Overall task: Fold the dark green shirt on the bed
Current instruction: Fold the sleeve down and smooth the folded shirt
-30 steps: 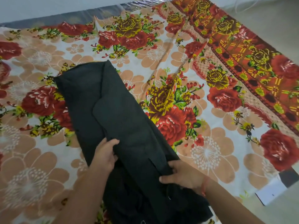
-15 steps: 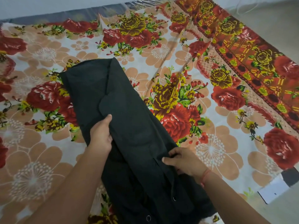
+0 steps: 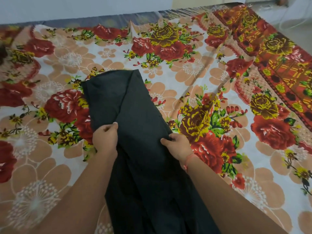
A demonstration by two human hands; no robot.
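The dark green shirt (image 3: 135, 115) lies as a long narrow strip down the middle of the bed (image 3: 202, 78), its sides folded inward, its near end running out of view at the bottom. My left hand (image 3: 105, 138) pinches the shirt's left edge about halfway along. My right hand (image 3: 177, 144), with a red thread on the wrist, grips the right edge at the same level. The cloth between both hands is raised slightly off the sheet.
A floral bedsheet with red roses and beige flowers covers the bed. Its dark red border band (image 3: 278, 65) runs along the right side. A pale wall (image 3: 84, 9) stands behind the far edge, and bare floor (image 3: 295, 16) shows at the top right.
Both hands have moved farther up the shirt and closed on its two edges. The near part of the shirt has been drawn up toward the far end.
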